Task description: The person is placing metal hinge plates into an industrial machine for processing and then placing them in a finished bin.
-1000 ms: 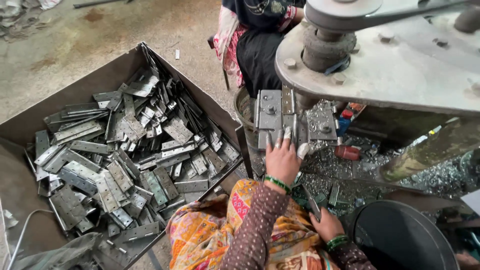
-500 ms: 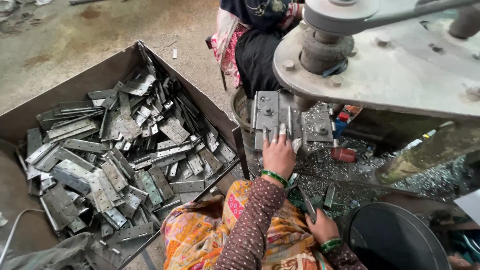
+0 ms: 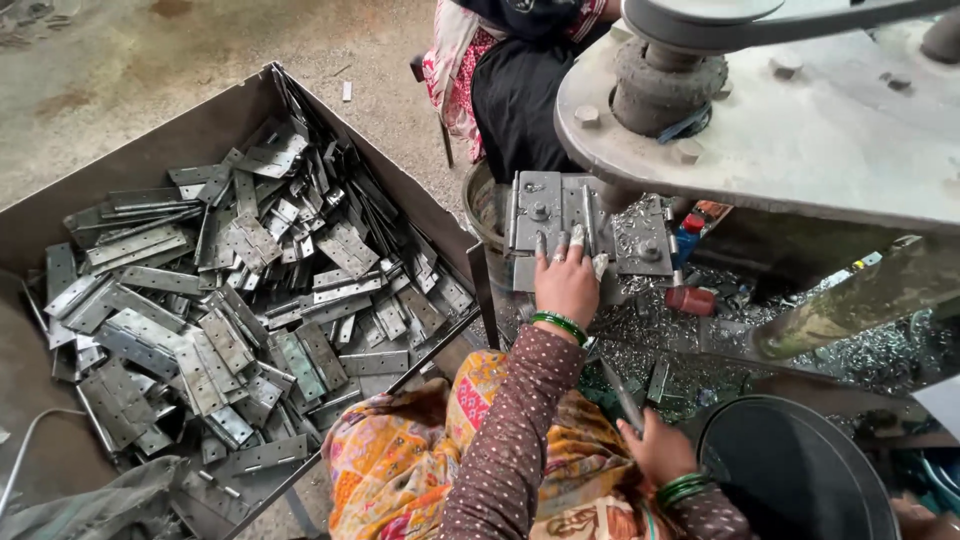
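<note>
Grey steel is everywhere around this person, who sits at a press machine point(image 3: 800, 130) with a heavy round plate overhead. Their left hand point(image 3: 566, 283) lies flat on a hinge plate point(image 3: 555, 210) that rests on the machine's bed, fingers spread and pressing down, so this grip is open and closed around nothing; the plate sits under the fingertips and reaches beyond them toward the machine. Green bangles ring that wrist.

Lower down, the right hand point(image 3: 658, 448) is curled round a thin metal strip point(image 3: 622, 395) that sticks up and away from the fist toward the bed. That grip is closed on the strip, well apart from the plate under the other hand.

Bright metal shavings point(image 3: 860, 350) litter the bed to the right, near a small red part point(image 3: 690, 300). To the left stands a large metal bin point(image 3: 140, 150) heaped with loose hinges point(image 3: 240, 300). A black round tub point(image 3: 790, 470) sits just beside the right hand. Another person in dark clothes point(image 3: 520, 90) sits beyond the machine.
</note>
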